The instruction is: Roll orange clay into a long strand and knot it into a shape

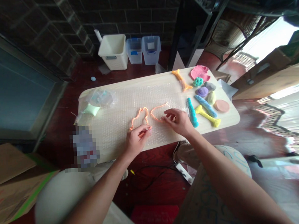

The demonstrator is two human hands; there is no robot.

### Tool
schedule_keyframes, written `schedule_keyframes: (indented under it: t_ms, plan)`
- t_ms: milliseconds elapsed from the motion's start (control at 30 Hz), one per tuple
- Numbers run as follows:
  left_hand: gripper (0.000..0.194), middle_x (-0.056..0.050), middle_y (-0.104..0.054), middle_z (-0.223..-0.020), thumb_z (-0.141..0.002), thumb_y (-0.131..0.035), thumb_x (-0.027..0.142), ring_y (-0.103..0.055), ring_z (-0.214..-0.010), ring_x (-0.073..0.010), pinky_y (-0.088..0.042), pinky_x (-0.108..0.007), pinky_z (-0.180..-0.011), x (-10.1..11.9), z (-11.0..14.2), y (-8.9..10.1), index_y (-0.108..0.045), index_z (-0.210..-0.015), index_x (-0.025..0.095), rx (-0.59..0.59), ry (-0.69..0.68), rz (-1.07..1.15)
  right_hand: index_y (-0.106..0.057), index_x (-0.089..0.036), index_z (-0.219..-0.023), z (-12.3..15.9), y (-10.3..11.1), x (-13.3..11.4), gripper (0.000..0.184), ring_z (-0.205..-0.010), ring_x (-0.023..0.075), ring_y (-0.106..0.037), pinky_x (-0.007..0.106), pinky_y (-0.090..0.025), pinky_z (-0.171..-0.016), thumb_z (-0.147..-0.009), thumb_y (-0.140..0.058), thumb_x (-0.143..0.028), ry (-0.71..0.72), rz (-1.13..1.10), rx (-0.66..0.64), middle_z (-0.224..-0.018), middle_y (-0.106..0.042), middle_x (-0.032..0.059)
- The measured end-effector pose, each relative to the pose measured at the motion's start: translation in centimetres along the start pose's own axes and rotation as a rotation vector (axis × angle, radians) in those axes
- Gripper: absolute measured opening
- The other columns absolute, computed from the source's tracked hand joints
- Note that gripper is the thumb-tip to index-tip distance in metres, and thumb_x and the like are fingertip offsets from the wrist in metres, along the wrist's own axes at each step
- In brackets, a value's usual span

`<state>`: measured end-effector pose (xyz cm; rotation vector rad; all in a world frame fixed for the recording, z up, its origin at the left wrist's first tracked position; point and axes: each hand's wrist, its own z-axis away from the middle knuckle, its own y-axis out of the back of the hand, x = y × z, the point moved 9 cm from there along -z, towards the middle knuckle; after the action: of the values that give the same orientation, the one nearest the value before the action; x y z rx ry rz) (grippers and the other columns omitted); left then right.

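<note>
Left hand (138,138), lower centre of the head view: fingertips pinched on a wavy orange strand (147,112). Right hand (178,121), right of centre: fingers half curled at a curved orange strand (152,115), grip indeterminable. Both strands lie mid-frame on bubble wrap (121,100). Right of frame: yellow bone (206,115), blue stick (205,105), purple lump (202,91).

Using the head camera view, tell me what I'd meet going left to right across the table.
Pale green piece, left hand holding an orange strand, right hand, teal stick, yellow bone-shaped piece, peach disc.
</note>
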<state>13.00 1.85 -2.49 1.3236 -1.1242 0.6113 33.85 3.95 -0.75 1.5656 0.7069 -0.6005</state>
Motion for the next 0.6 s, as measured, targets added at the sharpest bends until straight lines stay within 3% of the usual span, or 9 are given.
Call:
schedule_keyframes:
  t_ms: [133,233,300,367,467,533,600]
  plan:
    - [0.023,-0.007,-0.079,-0.085,-0.096,-0.065,0.036,-0.075,-0.072,-0.0193,-0.060,-0.027,-0.067,0.3,-0.4,0.0,-0.077,-0.099,0.017,-0.021,-0.007,-0.004,-0.078,-0.017,-0.086,-0.6,-2.4,-1.0,0.011,-0.074,0.0203,-0.065,0.032,-0.047,-0.069,-0.089,-0.070,-0.025,0.038,0.074,-0.089,-0.089,-0.073,0.0106]
    - [0.022,-0.010,-0.079,-0.092,-0.096,-0.066,0.035,-0.075,-0.083,-0.0216,-0.060,-0.030,-0.074,0.9,-0.6,0.1,-0.078,-0.098,0.017,-0.036,-0.038,-0.027,-0.077,-0.017,-0.076,-0.7,-3.5,-1.8,0.018,-0.075,0.0202,-0.064,0.032,-0.045,-0.069,-0.090,-0.065,-0.019,0.027,0.074,-0.115,-0.087,-0.073,0.0105]
    - [0.021,-0.010,-0.079,-0.096,-0.096,-0.066,0.035,-0.075,-0.088,-0.0226,-0.060,-0.031,-0.077,1.3,-0.6,0.3,-0.078,-0.098,0.018,-0.043,-0.054,-0.022,-0.077,-0.017,-0.076,-0.7,-3.6,-1.9,0.021,-0.070,0.0181,-0.062,0.031,-0.044,-0.065,-0.091,-0.065,-0.024,0.007,0.058,-0.128,-0.081,-0.073,0.0086]
    - [0.021,-0.010,-0.080,-0.098,-0.097,-0.067,0.034,-0.076,-0.088,-0.0222,-0.061,-0.030,-0.078,1.3,-0.6,0.5,-0.078,-0.101,0.018,-0.045,-0.039,0.013,-0.077,-0.016,-0.077,-0.6,-3.5,-1.4,0.028,-0.060,0.0151,-0.057,0.029,-0.041,-0.057,-0.093,-0.066,-0.037,-0.077,-0.104,-0.151,-0.068,-0.069,0.0052]
    - [0.021,-0.009,-0.081,-0.096,-0.096,-0.069,0.034,-0.077,-0.082,-0.0203,-0.061,-0.028,-0.074,0.9,-0.5,0.7,-0.079,-0.103,0.017,-0.033,0.009,0.075,-0.075,-0.016,-0.075,-0.1,-3.6,-0.5,0.036,-0.051,0.0113,-0.049,0.027,-0.038,-0.049,-0.085,-0.076,-0.050,-0.283,-0.587,-0.181,-0.057,-0.062,0.0012]
    - [0.021,-0.008,-0.081,-0.093,-0.095,-0.070,0.034,-0.077,-0.079,-0.0194,-0.061,-0.026,-0.071,0.8,-0.5,0.8,-0.079,-0.102,0.016,-0.024,0.027,0.108,-0.074,-0.016,-0.073,0.4,-3.7,-0.6,0.035,-0.050,0.0102,-0.048,0.027,-0.039,-0.048,-0.076,-0.084,-0.049,-0.382,-0.817,-0.182,-0.057,-0.062,0.0004]
    - [0.021,-0.008,-0.082,-0.092,-0.094,-0.071,0.032,-0.077,-0.079,-0.0191,-0.061,-0.026,-0.071,0.8,-0.4,0.6,-0.079,-0.102,0.015,-0.026,0.035,0.140,-0.074,-0.017,-0.073,0.7,-3.9,-1.0,0.033,-0.051,0.0101,-0.050,0.026,-0.040,-0.049,-0.070,-0.088,-0.046,-0.426,-0.911,-0.183,-0.059,-0.063,0.0003]
